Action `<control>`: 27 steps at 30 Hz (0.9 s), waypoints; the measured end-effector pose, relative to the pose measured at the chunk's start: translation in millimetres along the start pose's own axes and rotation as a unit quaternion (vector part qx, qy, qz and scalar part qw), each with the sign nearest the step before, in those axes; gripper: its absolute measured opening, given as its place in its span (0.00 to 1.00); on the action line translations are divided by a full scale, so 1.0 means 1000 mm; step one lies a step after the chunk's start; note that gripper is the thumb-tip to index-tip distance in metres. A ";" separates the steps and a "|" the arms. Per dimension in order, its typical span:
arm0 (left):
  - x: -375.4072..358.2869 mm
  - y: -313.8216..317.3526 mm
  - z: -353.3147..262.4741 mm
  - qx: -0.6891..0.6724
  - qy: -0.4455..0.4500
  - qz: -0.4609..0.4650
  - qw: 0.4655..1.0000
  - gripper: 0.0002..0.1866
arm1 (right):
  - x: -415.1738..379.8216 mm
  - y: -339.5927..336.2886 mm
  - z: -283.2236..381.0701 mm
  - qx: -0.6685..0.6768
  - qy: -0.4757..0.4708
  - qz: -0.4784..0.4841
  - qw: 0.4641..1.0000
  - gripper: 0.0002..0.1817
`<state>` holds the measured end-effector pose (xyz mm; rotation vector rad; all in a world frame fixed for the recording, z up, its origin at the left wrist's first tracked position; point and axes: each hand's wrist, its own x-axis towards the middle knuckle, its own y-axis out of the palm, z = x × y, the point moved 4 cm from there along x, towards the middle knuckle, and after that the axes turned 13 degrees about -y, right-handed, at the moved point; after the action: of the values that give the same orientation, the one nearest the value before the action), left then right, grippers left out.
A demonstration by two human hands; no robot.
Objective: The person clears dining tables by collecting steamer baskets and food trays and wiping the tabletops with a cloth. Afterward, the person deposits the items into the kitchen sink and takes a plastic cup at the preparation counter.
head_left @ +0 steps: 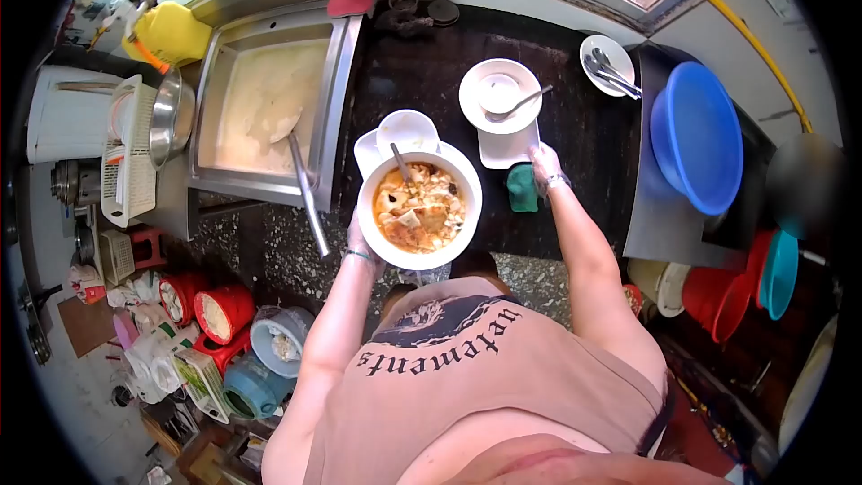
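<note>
A large white bowl (pixel 367 195) of reddish-brown soup with pale, soft chunks and a spoon (pixel 400 162) is directly in front of me. My left hand (pixel 360 238) grips its lower left side; the fingertips are hidden under it. Behind the bowl, a small white dish (pixel 407 131) and the corner of a white tray (pixel 366 152) show. On the right, my right hand (pixel 545 163) grips the near corner of another white tray (pixel 508 151). That tray carries a white bowl (pixel 469 104) with a smaller dish and a spoon (pixel 530 102). A green cloth (pixel 522 189) lies beside my right hand.
To the left, a ladle (pixel 308 193) rests in a steel vat (pixel 208 126) of pale food. Far right are a plate of spoons (pixel 611 58) and a blue basin (pixel 696 139). Red buckets (pixel 223 313) and tubs crowd the floor at lower left.
</note>
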<state>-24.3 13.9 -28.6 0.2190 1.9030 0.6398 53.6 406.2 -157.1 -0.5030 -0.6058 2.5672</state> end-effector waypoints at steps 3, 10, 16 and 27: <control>0.034 0.023 -0.011 -0.039 -0.041 0.025 0.998 0.25 | 0.052 -0.005 0.002 0.055 -0.036 -0.003 0.998 0.16; 0.100 0.058 -0.031 -0.070 0.004 0.044 0.997 0.24 | 0.127 -0.037 0.053 -0.267 0.010 0.010 0.964 0.19; 0.151 0.058 -0.040 -0.077 0.052 -0.029 0.995 0.18 | 0.056 -0.018 0.108 0.130 0.049 0.276 0.951 0.21; 0.235 0.059 -0.081 0.062 0.109 -0.080 0.989 0.16 | 0.088 0.094 0.086 0.153 -0.015 0.126 0.980 0.22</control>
<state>-203.8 138.4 -161.6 0.0764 2.1476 0.4531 -89.1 347.3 -152.6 -0.4579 -0.1543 2.8423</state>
